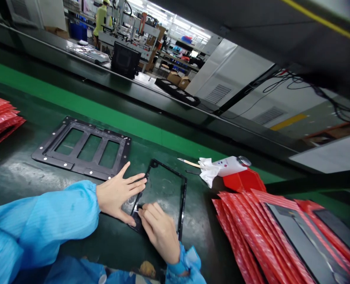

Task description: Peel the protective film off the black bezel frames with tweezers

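Observation:
A thin black rectangular frame [183,201] lies flat on the dark green bench in front of me. My left hand [120,195] rests across its left side, fingers spread, with the thumb near the lower left corner. At that same corner my right hand [160,228] is closed, its fingertips pinched against the frame. Whatever sits between those fingertips is hidden or too small to name. Just beyond the left hand, a thick black fixture plate [82,148] with three rectangular windows lies on the bench.
Red bubble-wrap bags [240,225] with dark flat panels [299,232] are piled at right; more red bags [0,118] lie far left. Behind the right pile are a red bin [246,180], a white bottle [231,165], a crumpled tissue [209,171] and a slim pointed tool [189,162].

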